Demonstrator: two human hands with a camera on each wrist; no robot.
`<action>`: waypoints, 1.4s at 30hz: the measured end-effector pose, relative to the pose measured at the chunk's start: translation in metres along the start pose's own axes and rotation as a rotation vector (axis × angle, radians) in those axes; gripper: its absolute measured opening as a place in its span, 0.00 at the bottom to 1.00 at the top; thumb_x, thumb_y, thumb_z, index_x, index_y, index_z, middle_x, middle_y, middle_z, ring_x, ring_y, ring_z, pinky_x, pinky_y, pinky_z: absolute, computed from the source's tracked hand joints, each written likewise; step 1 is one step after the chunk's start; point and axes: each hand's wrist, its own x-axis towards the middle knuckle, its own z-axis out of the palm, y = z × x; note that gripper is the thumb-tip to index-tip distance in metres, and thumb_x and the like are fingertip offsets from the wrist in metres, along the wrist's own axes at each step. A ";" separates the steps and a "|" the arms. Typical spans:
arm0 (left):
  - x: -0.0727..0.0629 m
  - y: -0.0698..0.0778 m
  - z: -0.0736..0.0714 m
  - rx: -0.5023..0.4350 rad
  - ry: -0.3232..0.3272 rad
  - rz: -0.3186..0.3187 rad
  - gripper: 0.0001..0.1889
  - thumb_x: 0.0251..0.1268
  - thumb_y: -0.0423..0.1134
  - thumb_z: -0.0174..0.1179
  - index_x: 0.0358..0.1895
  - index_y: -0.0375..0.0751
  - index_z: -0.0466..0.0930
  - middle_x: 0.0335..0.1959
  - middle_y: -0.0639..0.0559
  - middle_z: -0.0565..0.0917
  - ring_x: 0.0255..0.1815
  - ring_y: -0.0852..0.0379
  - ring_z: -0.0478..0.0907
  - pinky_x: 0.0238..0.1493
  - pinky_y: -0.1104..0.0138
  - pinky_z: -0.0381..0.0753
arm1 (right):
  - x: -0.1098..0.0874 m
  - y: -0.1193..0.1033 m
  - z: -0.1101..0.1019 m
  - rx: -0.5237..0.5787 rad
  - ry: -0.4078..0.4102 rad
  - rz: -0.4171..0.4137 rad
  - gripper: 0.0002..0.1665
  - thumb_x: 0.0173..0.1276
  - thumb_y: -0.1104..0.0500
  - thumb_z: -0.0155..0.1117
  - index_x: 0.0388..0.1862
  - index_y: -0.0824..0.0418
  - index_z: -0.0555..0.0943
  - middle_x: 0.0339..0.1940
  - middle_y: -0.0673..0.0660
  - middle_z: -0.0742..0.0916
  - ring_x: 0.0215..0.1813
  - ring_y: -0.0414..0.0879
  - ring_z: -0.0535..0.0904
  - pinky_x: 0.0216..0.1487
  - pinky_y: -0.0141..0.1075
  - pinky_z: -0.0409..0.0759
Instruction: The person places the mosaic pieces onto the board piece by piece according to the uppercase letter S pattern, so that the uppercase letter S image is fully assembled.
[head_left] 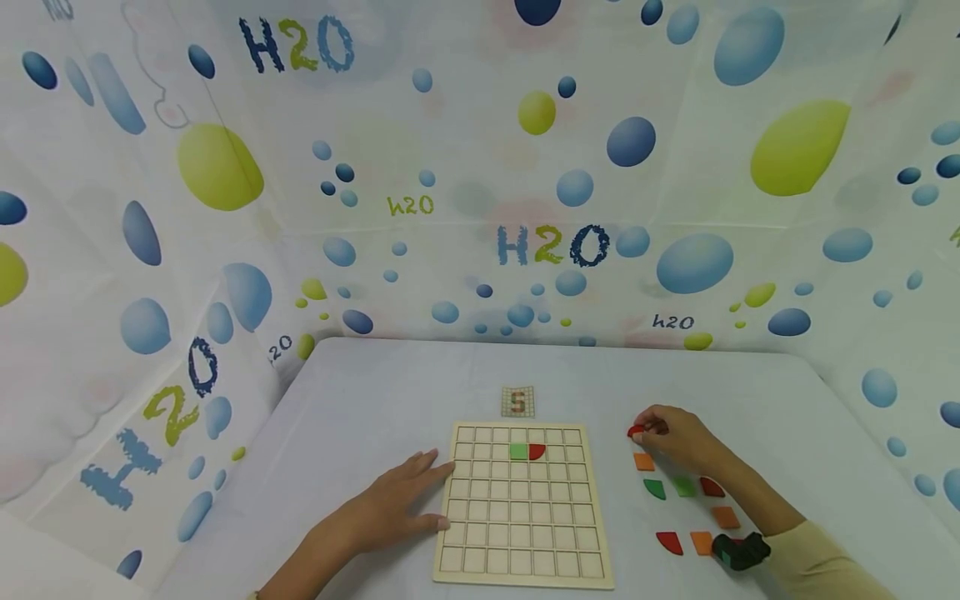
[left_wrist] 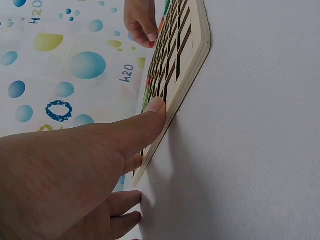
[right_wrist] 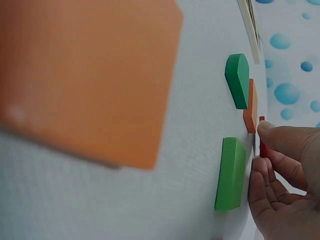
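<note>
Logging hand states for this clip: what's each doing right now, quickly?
Left hand: open, touching the edge of the wooden grid board.
Right hand: closed, pinching a red piece.

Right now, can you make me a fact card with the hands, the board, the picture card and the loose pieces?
Left hand: touching the wooden board at its left edge
Right hand: pinching a red piece
On the board: green square beside red quarter-circle
Picture card: beyond the board's far edge
Loose pieces: orange, green and red, right of the board
</note>
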 end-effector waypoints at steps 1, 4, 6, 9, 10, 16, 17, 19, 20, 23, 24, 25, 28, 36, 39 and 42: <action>0.000 0.000 0.000 0.000 0.001 0.000 0.44 0.67 0.68 0.64 0.82 0.57 0.64 0.86 0.40 0.58 0.86 0.35 0.53 0.78 0.33 0.59 | 0.000 0.000 0.000 0.002 0.000 0.000 0.15 0.73 0.56 0.73 0.52 0.63 0.84 0.42 0.53 0.86 0.46 0.48 0.81 0.51 0.42 0.87; 0.001 0.000 0.001 0.003 -0.003 -0.006 0.44 0.67 0.68 0.64 0.82 0.58 0.64 0.86 0.41 0.57 0.86 0.35 0.52 0.78 0.33 0.59 | 0.000 -0.003 -0.001 0.005 0.001 -0.018 0.15 0.73 0.56 0.73 0.51 0.63 0.83 0.42 0.53 0.86 0.46 0.48 0.81 0.51 0.43 0.87; 0.001 0.001 0.000 0.002 -0.005 -0.009 0.44 0.67 0.68 0.65 0.82 0.58 0.64 0.86 0.41 0.58 0.86 0.35 0.53 0.78 0.34 0.59 | 0.000 -0.005 -0.002 0.008 0.000 -0.033 0.14 0.73 0.56 0.73 0.51 0.63 0.83 0.42 0.53 0.86 0.46 0.48 0.82 0.51 0.43 0.87; 0.001 0.002 0.000 0.000 -0.009 -0.012 0.44 0.66 0.68 0.65 0.82 0.57 0.65 0.86 0.41 0.58 0.86 0.35 0.53 0.79 0.34 0.59 | 0.001 -0.010 -0.001 0.013 -0.003 -0.048 0.14 0.73 0.56 0.73 0.50 0.63 0.84 0.42 0.52 0.87 0.46 0.47 0.82 0.50 0.43 0.86; 0.001 0.002 0.000 -0.001 -0.010 -0.012 0.44 0.66 0.68 0.65 0.82 0.57 0.65 0.86 0.41 0.58 0.86 0.35 0.53 0.79 0.34 0.59 | 0.001 -0.011 -0.001 0.016 -0.005 -0.053 0.14 0.73 0.56 0.73 0.50 0.63 0.84 0.42 0.52 0.87 0.46 0.47 0.82 0.50 0.42 0.86; -0.001 0.002 -0.001 -0.004 -0.006 -0.012 0.44 0.67 0.68 0.65 0.82 0.58 0.64 0.86 0.40 0.57 0.86 0.35 0.52 0.79 0.34 0.58 | 0.008 -0.023 0.004 0.031 -0.010 -0.080 0.11 0.73 0.57 0.72 0.49 0.61 0.84 0.42 0.52 0.87 0.47 0.47 0.83 0.49 0.39 0.86; -0.001 0.002 -0.002 -0.005 -0.003 -0.011 0.44 0.67 0.68 0.65 0.82 0.58 0.64 0.86 0.40 0.57 0.86 0.35 0.52 0.79 0.34 0.58 | 0.010 -0.025 0.006 0.031 -0.011 -0.084 0.10 0.74 0.58 0.71 0.49 0.61 0.84 0.42 0.51 0.87 0.47 0.47 0.83 0.49 0.39 0.87; -0.002 0.002 -0.001 -0.006 -0.002 -0.009 0.44 0.67 0.67 0.65 0.82 0.57 0.64 0.86 0.40 0.57 0.86 0.35 0.52 0.78 0.33 0.58 | 0.013 -0.029 0.009 0.035 -0.009 -0.096 0.09 0.73 0.60 0.71 0.49 0.62 0.84 0.42 0.52 0.87 0.47 0.47 0.83 0.49 0.39 0.87; -0.002 0.002 -0.002 -0.005 -0.003 -0.009 0.44 0.67 0.67 0.65 0.82 0.58 0.64 0.86 0.41 0.57 0.86 0.35 0.52 0.79 0.33 0.58 | 0.015 -0.032 0.011 0.034 -0.004 -0.101 0.09 0.73 0.60 0.71 0.48 0.61 0.84 0.42 0.52 0.87 0.47 0.47 0.83 0.50 0.39 0.87; -0.001 0.002 -0.001 -0.008 -0.003 -0.011 0.44 0.67 0.67 0.65 0.82 0.58 0.64 0.86 0.41 0.57 0.86 0.35 0.52 0.79 0.33 0.58 | 0.020 -0.040 0.017 0.031 0.005 -0.130 0.09 0.72 0.62 0.72 0.47 0.62 0.85 0.41 0.52 0.87 0.46 0.46 0.82 0.51 0.40 0.87; -0.001 0.002 -0.001 -0.009 -0.004 -0.011 0.44 0.67 0.68 0.65 0.82 0.58 0.64 0.86 0.41 0.57 0.86 0.35 0.52 0.79 0.33 0.58 | 0.021 -0.044 0.019 0.030 0.009 -0.139 0.09 0.71 0.62 0.73 0.47 0.62 0.85 0.40 0.52 0.86 0.45 0.46 0.82 0.52 0.40 0.87; -0.001 0.002 -0.001 -0.012 -0.005 -0.014 0.44 0.67 0.68 0.65 0.82 0.58 0.64 0.86 0.41 0.57 0.86 0.35 0.52 0.79 0.33 0.58 | 0.023 -0.046 0.022 0.025 0.010 -0.151 0.09 0.71 0.61 0.73 0.47 0.62 0.85 0.40 0.52 0.86 0.45 0.46 0.82 0.52 0.41 0.87; 0.000 0.002 0.000 -0.014 -0.006 -0.015 0.44 0.67 0.68 0.65 0.82 0.58 0.64 0.86 0.41 0.57 0.86 0.35 0.52 0.79 0.33 0.58 | 0.026 -0.056 0.028 0.028 0.001 -0.169 0.10 0.70 0.61 0.74 0.47 0.63 0.85 0.41 0.52 0.86 0.45 0.45 0.82 0.52 0.42 0.86; 0.001 0.000 0.001 -0.010 -0.005 -0.013 0.44 0.67 0.69 0.64 0.83 0.59 0.64 0.86 0.42 0.57 0.86 0.35 0.52 0.79 0.33 0.58 | 0.035 -0.085 0.045 0.051 -0.054 -0.214 0.09 0.70 0.61 0.74 0.46 0.62 0.85 0.40 0.51 0.85 0.44 0.44 0.78 0.49 0.40 0.84; 0.001 0.001 0.001 -0.014 -0.004 -0.016 0.43 0.67 0.69 0.64 0.82 0.59 0.64 0.86 0.42 0.57 0.86 0.35 0.52 0.79 0.33 0.58 | 0.037 -0.095 0.052 0.041 -0.067 -0.254 0.09 0.70 0.60 0.75 0.46 0.62 0.85 0.40 0.52 0.84 0.43 0.43 0.78 0.48 0.39 0.84; 0.001 0.002 0.001 -0.014 -0.003 -0.021 0.43 0.67 0.69 0.64 0.82 0.60 0.64 0.86 0.42 0.57 0.86 0.35 0.52 0.79 0.33 0.58 | 0.039 -0.106 0.058 0.054 -0.084 -0.280 0.10 0.70 0.60 0.75 0.47 0.63 0.85 0.41 0.53 0.85 0.43 0.43 0.78 0.48 0.38 0.83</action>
